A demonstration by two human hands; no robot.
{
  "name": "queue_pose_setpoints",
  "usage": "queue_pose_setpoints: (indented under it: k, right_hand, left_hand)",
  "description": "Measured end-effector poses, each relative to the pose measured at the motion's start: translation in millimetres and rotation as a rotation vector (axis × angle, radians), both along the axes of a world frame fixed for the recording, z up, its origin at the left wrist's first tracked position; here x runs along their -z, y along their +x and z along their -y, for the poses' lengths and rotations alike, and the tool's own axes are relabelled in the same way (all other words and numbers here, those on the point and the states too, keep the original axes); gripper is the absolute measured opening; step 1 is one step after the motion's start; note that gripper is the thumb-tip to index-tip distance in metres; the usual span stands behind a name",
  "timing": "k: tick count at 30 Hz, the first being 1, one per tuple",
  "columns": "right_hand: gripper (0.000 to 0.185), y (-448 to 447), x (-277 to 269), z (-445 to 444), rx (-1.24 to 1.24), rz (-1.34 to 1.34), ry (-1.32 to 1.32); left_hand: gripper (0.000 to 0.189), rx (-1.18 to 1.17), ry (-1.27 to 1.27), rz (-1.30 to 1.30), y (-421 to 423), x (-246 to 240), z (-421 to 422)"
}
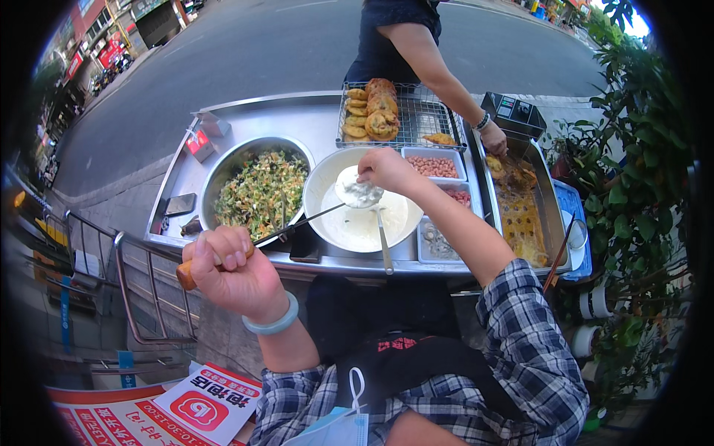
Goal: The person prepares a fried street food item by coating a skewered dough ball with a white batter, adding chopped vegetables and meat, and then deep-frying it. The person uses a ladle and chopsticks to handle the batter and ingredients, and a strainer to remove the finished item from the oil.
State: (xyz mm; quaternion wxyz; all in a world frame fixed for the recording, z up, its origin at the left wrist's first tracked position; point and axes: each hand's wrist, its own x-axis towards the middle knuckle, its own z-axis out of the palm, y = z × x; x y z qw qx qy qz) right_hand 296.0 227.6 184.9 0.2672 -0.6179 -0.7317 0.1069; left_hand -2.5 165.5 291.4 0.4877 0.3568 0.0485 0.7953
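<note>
My left hand (234,273) grips the wooden handle (187,276) of a long-stemmed ladle. Its round, shallow head (341,184) carries white batter above a large white bowl (319,178). Over the ladle head is my right hand (385,170), fingertips bunched at the batter; whether they pinch anything is hidden. More pale batter (399,223) lies in the bowl, where a spoon (385,251) leans with its handle over the near rim. Left of the bowl, a steel basin (301,153) holds a chopped vegetable mix (251,192).
Right of the bowl are tubs of peanuts (435,166), pinkish pieces (458,196) and oyster-like pieces (439,240). Fried cakes (382,124) stand on a wire rack (415,114). A co-worker's hand (493,139) reaches over the deep fryer (549,206). Chopsticks (559,253) lean at its right.
</note>
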Motion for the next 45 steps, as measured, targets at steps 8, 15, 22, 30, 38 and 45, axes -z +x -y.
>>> queue_pose_setpoints:
  k: [8,15,22,30,38,45]
  right_hand:
    - [0.015,-6.6,-1.4,1.9,0.116,0.012,0.088]
    - [0.017,-22.7,4.1,5.0,0.152,0.046,0.055]
    - [0.015,-17.5,-23.0,33.4,0.275,-0.201,0.175]
    - [0.018,-32.6,0.8,143.2,0.336,-0.157,0.03]
    - [0.019,-53.9,20.9,168.5,-0.103,0.245,-0.068]
    - [0.021,-41.6,7.8,194.3,-0.124,0.326,0.171]
  left_hand:
    - [0.029,-0.031,-0.008,0.012,-3.9,-1.0,2.0]
    - [0.029,-0.024,-0.002,0.013,-6.9,-0.7,3.8]
    - [0.03,-0.019,-0.016,0.042,-12.8,-0.5,3.4]
    - [0.037,0.04,-0.106,0.057,-25.2,-9.6,-24.4]
    - [0.037,0.037,-0.078,0.034,-1.7,-22.8,-24.6]
    - [0.035,-0.053,-0.118,-0.017,13.6,-41.1,-19.8]
